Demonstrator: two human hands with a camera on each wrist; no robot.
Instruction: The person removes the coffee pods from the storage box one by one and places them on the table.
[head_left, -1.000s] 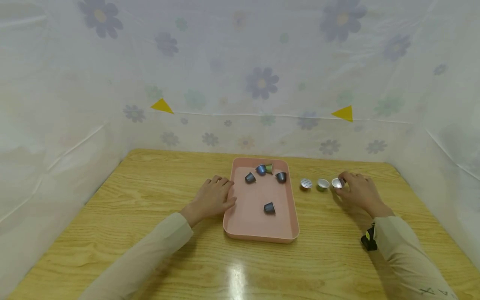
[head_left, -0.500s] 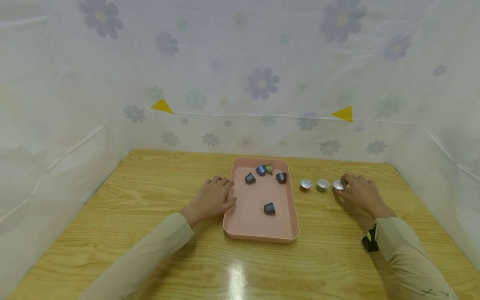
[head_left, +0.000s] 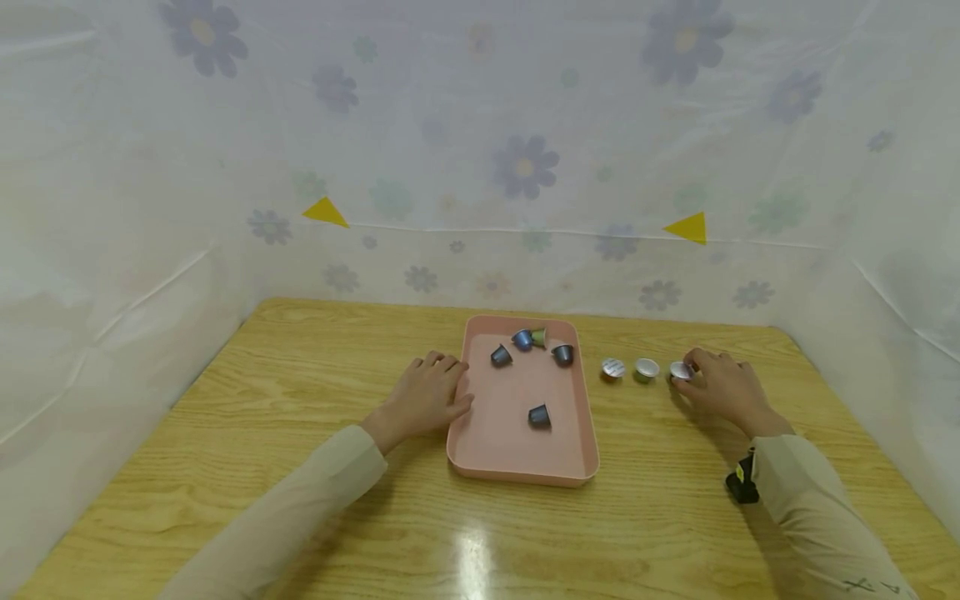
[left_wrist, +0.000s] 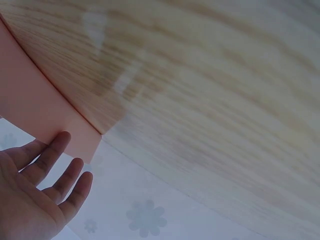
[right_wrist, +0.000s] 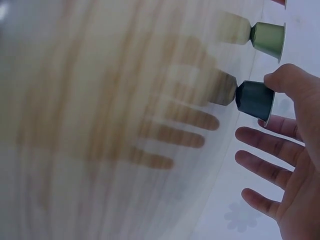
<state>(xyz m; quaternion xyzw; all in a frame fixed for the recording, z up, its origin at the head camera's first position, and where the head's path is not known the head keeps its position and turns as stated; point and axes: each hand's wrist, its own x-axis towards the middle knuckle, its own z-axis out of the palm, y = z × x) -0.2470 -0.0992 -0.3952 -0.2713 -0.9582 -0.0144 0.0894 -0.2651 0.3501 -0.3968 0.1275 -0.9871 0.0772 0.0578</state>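
My right hand point(head_left: 723, 387) pinches a dark coffee capsule point(right_wrist: 255, 98) between thumb and forefinger. The capsule stands foil side up with its base at the tabletop; the other fingers spread loosely beside it. To its left, in a row, are a green capsule point(head_left: 646, 371) and a silver-topped capsule point(head_left: 612, 370). My left hand point(head_left: 423, 392) rests at the left rim of a pink tray point(head_left: 517, 450), its fingers loosely extended, a fingertip touching the outer wall in the left wrist view. Inside the tray lie a blue capsule point(head_left: 522, 339), a green one point(head_left: 538, 337) and several dark capsules point(head_left: 539, 417).
The wooden table point(head_left: 315, 517) spreads around the tray. Flower-patterned white sheeting point(head_left: 420, 150) rises behind it and at both sides, with two yellow triangles point(head_left: 686, 227) on the back sheet.
My right hand has shifted slightly right and nearer with the dark capsule, widening its gap from the green one. My left hand and the tray have stayed in place.
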